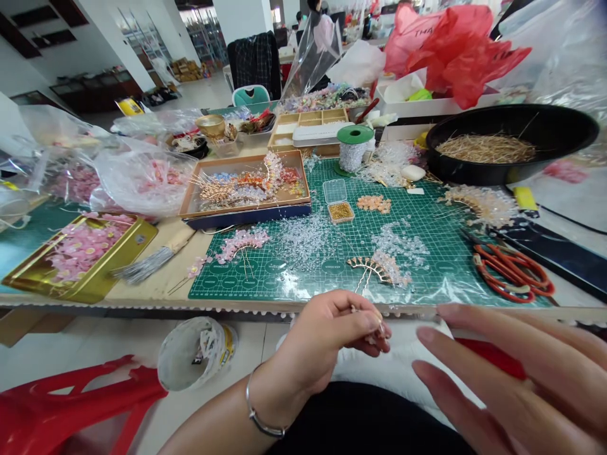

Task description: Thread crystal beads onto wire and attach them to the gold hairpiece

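Note:
My left hand [327, 335], wearing a silver bangle, is closed in a pinch over my lap. Between its fingertips is a small beaded piece [377, 335], mostly hidden by the fingers. My right hand [516, 373] hangs close to the camera at lower right, fingers spread and holding nothing. On the green cutting mat [294, 287] before me lie a gold hair comb with pale beads [379, 268], a pink-flowered hair comb [244, 243], loose clear beads [308, 240] and peach flower pieces [374, 203]. A clear little box of gold beads [340, 212] stands open there.
Red-handled scissors [515, 272] lie at the mat's right, near a black bowl of gold pins [512, 170]. A green wire spool [353, 148] stands behind. Left are a box of beaded pieces [246, 205] and a gold tin of pink flowers [78, 253]. Below stands a white bucket [190, 354].

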### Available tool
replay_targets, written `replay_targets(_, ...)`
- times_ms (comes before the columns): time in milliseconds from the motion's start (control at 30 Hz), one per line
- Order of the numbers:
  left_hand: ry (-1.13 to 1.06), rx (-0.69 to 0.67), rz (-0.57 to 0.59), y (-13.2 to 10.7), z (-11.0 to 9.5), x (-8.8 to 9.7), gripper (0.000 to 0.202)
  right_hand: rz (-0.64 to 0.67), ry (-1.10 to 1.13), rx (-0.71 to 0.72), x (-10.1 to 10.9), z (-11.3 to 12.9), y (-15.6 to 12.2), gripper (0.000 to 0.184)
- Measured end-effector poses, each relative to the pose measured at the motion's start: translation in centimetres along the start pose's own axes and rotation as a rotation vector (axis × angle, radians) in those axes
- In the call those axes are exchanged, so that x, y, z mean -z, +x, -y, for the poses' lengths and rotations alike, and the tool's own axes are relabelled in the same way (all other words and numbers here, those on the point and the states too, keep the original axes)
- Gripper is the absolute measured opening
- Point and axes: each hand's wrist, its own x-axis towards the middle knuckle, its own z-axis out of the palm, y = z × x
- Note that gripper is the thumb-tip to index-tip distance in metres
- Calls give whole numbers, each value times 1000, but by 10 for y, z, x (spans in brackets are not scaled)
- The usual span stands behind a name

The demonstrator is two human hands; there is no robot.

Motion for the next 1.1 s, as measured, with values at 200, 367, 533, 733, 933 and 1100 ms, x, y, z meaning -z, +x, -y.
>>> replay_targets(200,-23,-152,-75,1,-1,-6,9,327,316,-324,-26,12,16,8)
replay_targets(367,36,-152,-82,1,3,-7,10,370,561,-594,-42,10,14,25)
replay_targets(533,113,-159,-108,-2,2,-5,9,461,722,-732,-38,8,7,42)
replay_targets(733,201,-139,-51,-5,-3,-3,17,377,826,-861,-35,15,14,44)
replay_targets(933,138,-120,-21,-3,-2,-5,22,277,711,-727,-37,17,15,37)
replay_targets(1100,128,-116,7,-5,-2,-5,21,204,601,-634,-38,17,11,35)
